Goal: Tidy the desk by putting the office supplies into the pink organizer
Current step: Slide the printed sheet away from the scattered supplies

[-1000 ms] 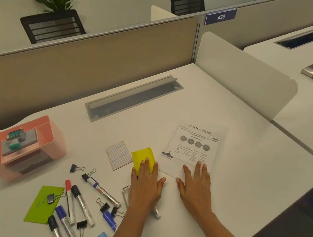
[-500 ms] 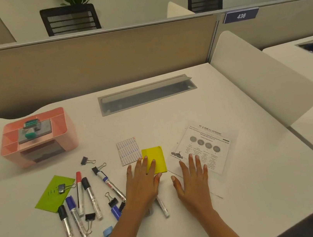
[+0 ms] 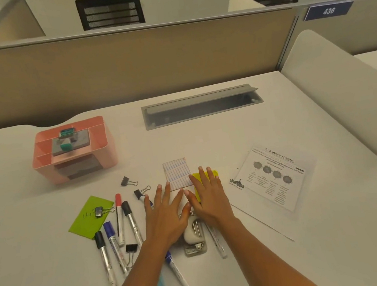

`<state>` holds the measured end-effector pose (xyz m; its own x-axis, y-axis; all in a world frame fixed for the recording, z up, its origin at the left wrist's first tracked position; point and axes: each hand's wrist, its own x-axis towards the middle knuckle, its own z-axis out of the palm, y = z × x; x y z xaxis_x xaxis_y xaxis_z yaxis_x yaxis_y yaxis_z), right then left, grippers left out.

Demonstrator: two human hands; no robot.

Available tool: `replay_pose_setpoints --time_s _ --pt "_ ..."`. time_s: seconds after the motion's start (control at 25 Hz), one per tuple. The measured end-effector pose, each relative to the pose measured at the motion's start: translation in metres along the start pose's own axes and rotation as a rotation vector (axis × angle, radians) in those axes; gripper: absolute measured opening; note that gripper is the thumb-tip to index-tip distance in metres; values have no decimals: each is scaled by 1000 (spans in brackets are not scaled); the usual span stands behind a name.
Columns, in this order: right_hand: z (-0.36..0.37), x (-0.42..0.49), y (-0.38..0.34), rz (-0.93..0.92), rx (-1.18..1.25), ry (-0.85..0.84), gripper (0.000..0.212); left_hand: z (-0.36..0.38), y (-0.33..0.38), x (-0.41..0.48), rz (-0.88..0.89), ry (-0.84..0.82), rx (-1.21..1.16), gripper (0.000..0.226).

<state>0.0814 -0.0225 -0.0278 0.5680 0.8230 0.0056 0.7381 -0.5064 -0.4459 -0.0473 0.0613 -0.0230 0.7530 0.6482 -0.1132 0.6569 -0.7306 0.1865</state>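
The pink organizer [image 3: 101, 141] stands at the back left of the desk, with a grey pad and teal items in its top. Several markers [image 3: 132, 222] and black binder clips [image 3: 128, 181] lie scattered in front of it, beside a green note [image 3: 84, 222]. My left hand [image 3: 166, 212] lies flat, fingers spread, over some markers. My right hand [image 3: 209, 196] rests flat on a yellow sticky pad [image 3: 214, 173], next to a white label sheet [image 3: 177, 174]. A white stapler [image 3: 194, 237] sits between my wrists. Neither hand holds anything.
A printed sheet [image 3: 271, 177] lies to the right of my hands. A grey cable tray [image 3: 201, 105] is sunk into the desk at the back. A beige partition [image 3: 122, 67] closes the far edge and a white divider [image 3: 345, 87] the right side.
Both hands slid left across the desk: the right hand left the printed sheet and now covers the yellow pad, the left hand moved off the pad. The camera turned left.
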Motion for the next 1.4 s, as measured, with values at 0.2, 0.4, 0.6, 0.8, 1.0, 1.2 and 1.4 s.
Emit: replay_pose_setpoints --time_s 0.2,0.4,0.6,0.8,1.0,1.2,1.4 --pt "15 -4 -6 42 4 -5 73 4 -10 -1 49 -24 -23 86" --pt "28 -3 -18 63 -8 36 63 3 -21 -2 90 17 -89 68" --pt "43 4 -39 77 13 61 61 3 -42 -5 83 53 -127 62" --pt "54 5 -71 75 -12 62 68 -1 -71 -10 83 94 -165 60" --pt "64 4 -102 58 -68 74 79 -5 -101 -18 114 101 -135 59" --pt "76 3 -126 52 15 72 78 -9 -128 -24 123 77 -102 55" --pt "85 3 -150 28 24 79 82 -13 -154 -32 118 82 -86 61"
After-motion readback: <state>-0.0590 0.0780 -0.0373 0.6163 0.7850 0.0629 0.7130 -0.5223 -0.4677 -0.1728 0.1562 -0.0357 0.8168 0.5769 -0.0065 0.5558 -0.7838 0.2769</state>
